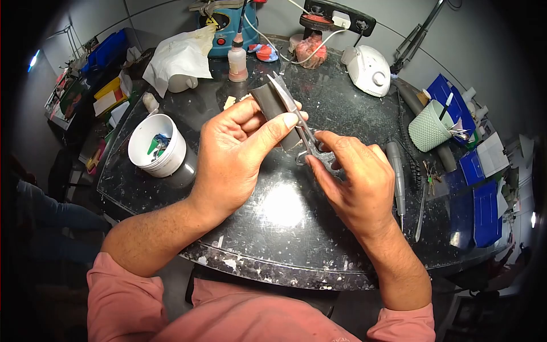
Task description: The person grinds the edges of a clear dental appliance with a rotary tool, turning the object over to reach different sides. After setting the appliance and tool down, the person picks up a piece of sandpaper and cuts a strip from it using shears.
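My left hand (233,151) pinches a slightly curled, dark grey piece of sandpaper (269,101) between thumb and fingers, above the middle of the bench. Metal scissors (283,93) lie along the sheet's right edge, their blade tips pointing up and away and a little apart. The thumb and fingers of my right hand (359,176) are closed at the scissors' handle loops. My left thumb tip presses close beside the blades, overlapping the sheet's edge in this view. Part of the sandpaper is hidden behind my left thumb and fingers.
A white tub (149,162) with scraps stands left on the black bench (256,259). A small bottle (237,64) and white control unit (367,71) are at the back. Right lie a grey handpiece (396,176), a thin metal tool (420,219) and a green basket (428,126).
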